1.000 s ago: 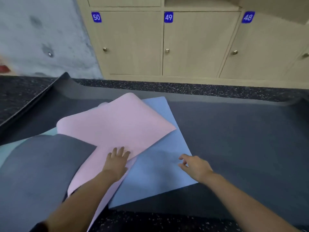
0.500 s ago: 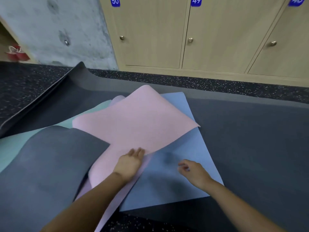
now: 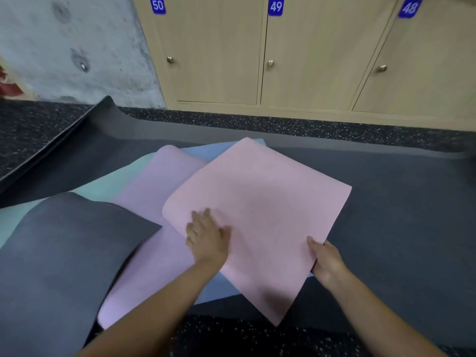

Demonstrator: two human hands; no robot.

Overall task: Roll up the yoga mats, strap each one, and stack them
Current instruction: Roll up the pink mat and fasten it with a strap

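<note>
Here pink mat (image 3: 265,202) lies under left hand (image 3: 207,239), edge in right hand (image 3: 326,258).

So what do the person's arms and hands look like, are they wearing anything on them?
Both are uncovered: the left hand and the right hand wear no gloves, and no ring, watch or wristband shows. The forearms are bare too, with no sleeve reaching into view. The left hand is slightly blurred, so fine detail there cannot be told.
</note>
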